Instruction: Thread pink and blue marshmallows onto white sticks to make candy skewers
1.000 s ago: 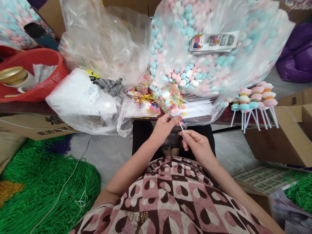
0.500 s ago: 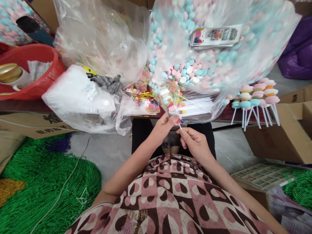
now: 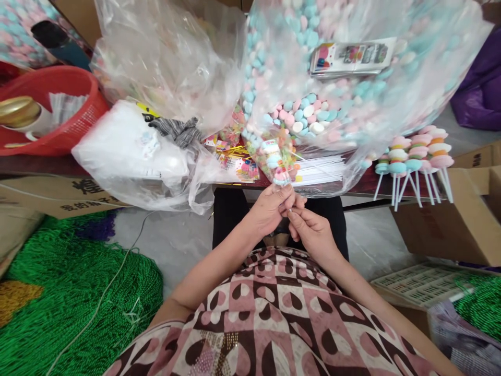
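The left hand grips the lower part of a candy skewer between thumb and fingers, just in front of the edge of the dark red counter. The right hand meets the left at the lower end of the skewer; its thumb and forefinger are pinched together on the stick, of which only a small part shows. The hands touch each other at the fingertips. The skewer tilts away from the body, its pink, white and blue pieces extending above the left thumb; the fingers cover the rest. Immediately right of it lies a bundle of white sticks. Printed packets and gold strips lie to the left. Behind the hands, a large clear bag contains pink, blue and white pieces, with a stack of printed cards resting on top. A group of loaded skewers sits at the right, sticks projecting past the counter edge. A red basket stands at the far left.
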Tool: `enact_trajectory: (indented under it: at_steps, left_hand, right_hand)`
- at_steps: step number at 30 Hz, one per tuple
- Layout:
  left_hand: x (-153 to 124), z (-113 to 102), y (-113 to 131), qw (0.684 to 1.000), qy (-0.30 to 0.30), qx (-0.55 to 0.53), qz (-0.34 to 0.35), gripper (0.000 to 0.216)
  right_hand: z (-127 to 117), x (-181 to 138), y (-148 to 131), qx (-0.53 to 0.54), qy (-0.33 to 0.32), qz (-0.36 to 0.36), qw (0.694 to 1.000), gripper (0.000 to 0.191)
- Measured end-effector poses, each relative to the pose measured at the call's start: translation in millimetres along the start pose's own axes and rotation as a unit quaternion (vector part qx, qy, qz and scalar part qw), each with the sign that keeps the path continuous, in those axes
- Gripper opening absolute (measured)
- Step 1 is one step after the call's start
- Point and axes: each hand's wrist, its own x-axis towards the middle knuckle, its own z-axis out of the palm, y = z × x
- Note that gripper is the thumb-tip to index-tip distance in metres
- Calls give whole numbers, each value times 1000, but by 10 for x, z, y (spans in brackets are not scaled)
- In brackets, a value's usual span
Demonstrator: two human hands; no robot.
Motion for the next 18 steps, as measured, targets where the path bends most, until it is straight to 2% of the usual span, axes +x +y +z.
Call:
enact_trajectory:
  at_steps: [3, 5, 8, 9, 10, 13, 14, 16, 18]
  left_hand:
    - [-13, -14, -67, 1000, 2, 20, 3, 30]
    - [-23, -37, -73, 999, 3, 33, -7, 30]
    - [-58, -63, -4, 999, 13, 22, -24, 27]
    - [-77, -61, 31, 999, 15, 15, -32, 24]
    - [-99, -51, 64, 999, 11, 9, -43, 21]
    - [-174, 23, 106, 993, -40, -4, -111, 16]
    - [-197, 57, 93, 987, -69, -11, -143, 18]
    - [-235, 117, 36, 971, -126, -32, -199, 23]
    - [-255, 148, -30, 960, -169, -41, -219, 32]
  right_hand:
    - [40, -12, -14, 10, 7, 20, 1000, 37]
    - [6, -3, -50, 0, -13, 31, 999, 40]
    - [-181, 52, -145, -56, -107, 35, 992, 44]
    - [-265, 82, -183, -68, -120, 30, 990, 43]
    - [-347, 116, -222, -66, -101, 20, 992, 41]
    - [-503, 234, -346, 25, 13, -21, 999, 31]
    - [-508, 270, -389, 63, 27, -27, 997, 32]
    - [-450, 329, -469, 124, -4, -17, 992, 41]
    - [-335, 364, -523, 162, -48, 4, 986, 48]
